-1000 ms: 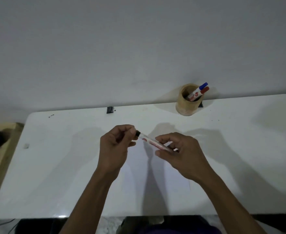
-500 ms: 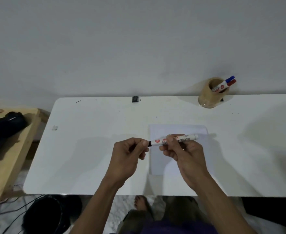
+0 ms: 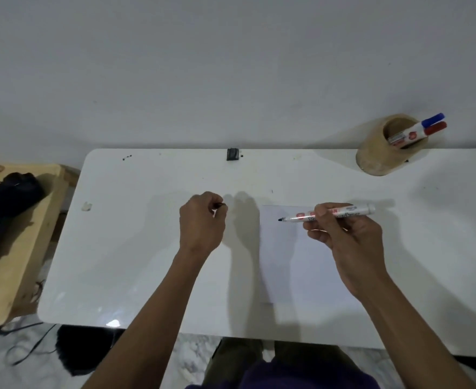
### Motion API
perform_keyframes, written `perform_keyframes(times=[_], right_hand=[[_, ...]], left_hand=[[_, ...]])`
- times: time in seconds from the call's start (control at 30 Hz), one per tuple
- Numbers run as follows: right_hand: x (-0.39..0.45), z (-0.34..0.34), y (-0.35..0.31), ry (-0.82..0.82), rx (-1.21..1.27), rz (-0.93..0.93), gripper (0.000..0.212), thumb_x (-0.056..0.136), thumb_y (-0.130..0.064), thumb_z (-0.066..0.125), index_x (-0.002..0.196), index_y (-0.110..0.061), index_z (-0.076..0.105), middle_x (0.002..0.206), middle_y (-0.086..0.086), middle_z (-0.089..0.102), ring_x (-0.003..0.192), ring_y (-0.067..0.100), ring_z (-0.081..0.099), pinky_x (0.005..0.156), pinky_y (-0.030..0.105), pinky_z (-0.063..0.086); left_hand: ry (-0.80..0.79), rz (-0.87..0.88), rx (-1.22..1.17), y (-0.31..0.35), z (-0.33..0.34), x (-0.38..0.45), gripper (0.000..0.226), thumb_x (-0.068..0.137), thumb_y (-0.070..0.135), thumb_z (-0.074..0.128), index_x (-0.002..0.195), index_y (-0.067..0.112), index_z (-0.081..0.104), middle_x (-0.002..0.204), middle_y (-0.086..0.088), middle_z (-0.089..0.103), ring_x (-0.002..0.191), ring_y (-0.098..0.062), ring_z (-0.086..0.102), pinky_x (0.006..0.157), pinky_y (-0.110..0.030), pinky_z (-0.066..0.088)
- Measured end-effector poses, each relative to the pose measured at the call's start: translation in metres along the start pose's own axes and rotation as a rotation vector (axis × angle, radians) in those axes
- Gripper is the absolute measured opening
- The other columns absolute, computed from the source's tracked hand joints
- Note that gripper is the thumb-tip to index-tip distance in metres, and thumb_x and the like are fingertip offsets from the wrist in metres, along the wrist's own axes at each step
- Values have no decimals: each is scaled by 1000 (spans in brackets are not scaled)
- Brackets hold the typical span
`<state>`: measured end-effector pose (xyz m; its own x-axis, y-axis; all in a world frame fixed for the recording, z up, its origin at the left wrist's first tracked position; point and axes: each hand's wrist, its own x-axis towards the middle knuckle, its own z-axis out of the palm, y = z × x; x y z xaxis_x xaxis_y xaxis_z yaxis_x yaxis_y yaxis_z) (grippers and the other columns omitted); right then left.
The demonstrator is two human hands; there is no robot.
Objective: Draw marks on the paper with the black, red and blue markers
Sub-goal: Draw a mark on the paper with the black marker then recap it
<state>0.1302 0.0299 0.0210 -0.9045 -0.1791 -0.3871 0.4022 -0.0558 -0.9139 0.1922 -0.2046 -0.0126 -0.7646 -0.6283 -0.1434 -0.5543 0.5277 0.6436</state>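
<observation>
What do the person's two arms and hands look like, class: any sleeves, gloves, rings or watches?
Both forearms are bare from wrist to the frame's lower edge; no sleeve reaches them. The left hand and right hand wear no gloves, and no ring, watch or bracelet shows. Purple clothing appears at the bottom edge, near the body.

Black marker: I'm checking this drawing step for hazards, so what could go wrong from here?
The uncapped black marker in the right hand has its tip near the paper's left edge, so a stroke could stain the white table. The loose paper may slide. The left hand could drop the small cap.
</observation>
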Motion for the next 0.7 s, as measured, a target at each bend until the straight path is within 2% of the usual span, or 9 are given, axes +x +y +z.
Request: perform_keyframes(times=[0.17, 0.37, 0.43, 0.5, 0.6, 0.67, 0.7], right_hand=[[5, 1, 9, -10, -81, 10, 6, 94, -11, 69, 93, -8, 74, 85, 6, 80, 78, 23, 78, 69, 26, 62], [10, 4, 14, -34, -104, 1, 6, 92, -10, 71, 96, -6, 74, 84, 3, 80, 74, 19, 78, 68, 25, 63], [11, 6, 16, -36, -101, 1, 11, 88, -7, 75, 98, -3, 73, 81, 2, 80, 72, 19, 77, 67, 26, 63], [11, 7, 17, -20, -74, -13, 17, 81, -5, 80, 94, -1, 71, 77, 5, 80, 70, 20, 76, 67, 30, 63], [14, 6, 19, 2, -72, -88, 21, 73, -2, 86, 85, 5, 70, 77, 14, 78, 66, 23, 73, 63, 31, 61], [20, 6, 22, -10, -83, -120, 20, 75, 3, 85, 84, 8, 68, 75, 16, 76, 64, 26, 70, 61, 34, 60], [23, 7, 25, -25, -85, -121, 17, 77, 4, 83, 84, 6, 68, 74, 14, 75, 66, 28, 70, 64, 38, 60]], left_hand=[[-66, 56, 215, -10, 12, 22, 14, 91, 6, 66, 101, 1, 73, 97, -20, 67, 87, -35, 64, 77, -41, 53], [-97, 62, 261, -12, 15, 24, 15, 91, 6, 66, 103, 1, 73, 99, -19, 67, 94, -35, 63, 79, -39, 51], [-116, 41, 248, -10, 15, 23, 21, 92, 9, 65, 112, 3, 71, 105, -17, 67, 102, -35, 62, 82, -40, 52], [-121, 0, 240, -7, 13, 21, 36, 93, 17, 65, 128, 7, 62, 116, -14, 66, 115, -34, 59, 88, -44, 53], [22, -29, 266, 0, 4, 4, 53, 89, 31, 67, 137, 14, 50, 124, -9, 62, 121, -30, 52, 92, -46, 49], [139, 77, 216, 2, 3, -16, 49, 88, 34, 68, 131, 15, 54, 122, -8, 62, 116, -29, 53, 90, -45, 49], [138, 154, 208, 1, 7, -26, 45, 89, 35, 67, 128, 16, 55, 122, -8, 62, 115, -29, 54, 90, -45, 49]])
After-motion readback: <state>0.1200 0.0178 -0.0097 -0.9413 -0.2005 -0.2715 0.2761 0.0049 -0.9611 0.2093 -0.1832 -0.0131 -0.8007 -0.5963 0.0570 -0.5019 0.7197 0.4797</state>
